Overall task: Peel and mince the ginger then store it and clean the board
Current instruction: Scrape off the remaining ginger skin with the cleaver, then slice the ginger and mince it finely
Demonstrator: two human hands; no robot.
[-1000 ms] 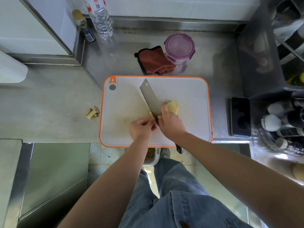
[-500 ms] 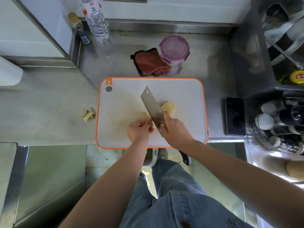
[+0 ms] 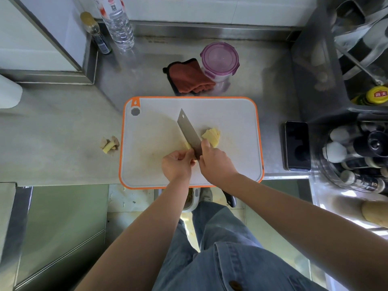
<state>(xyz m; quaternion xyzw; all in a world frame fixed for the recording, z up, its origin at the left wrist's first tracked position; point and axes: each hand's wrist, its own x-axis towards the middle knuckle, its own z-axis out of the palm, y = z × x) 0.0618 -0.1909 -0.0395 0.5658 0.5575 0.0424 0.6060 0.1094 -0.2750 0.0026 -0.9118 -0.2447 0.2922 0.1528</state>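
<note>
Thinly sliced ginger [image 3: 211, 135] lies beside a rectangular steel cleaver [image 3: 188, 131].

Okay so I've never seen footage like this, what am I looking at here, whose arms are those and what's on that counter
No machine here: a person wears a camera on the head, so you look down along their own arms. On the steel counter lies an orange-edged board. The right hand grips a knife; the left hand pinches a ginger piece beside its blade. Cut slices lie right of the blade. Behind the board sit a red cloth and a lidded container; a phone lies to the right, peel scraps to the left.
</note>
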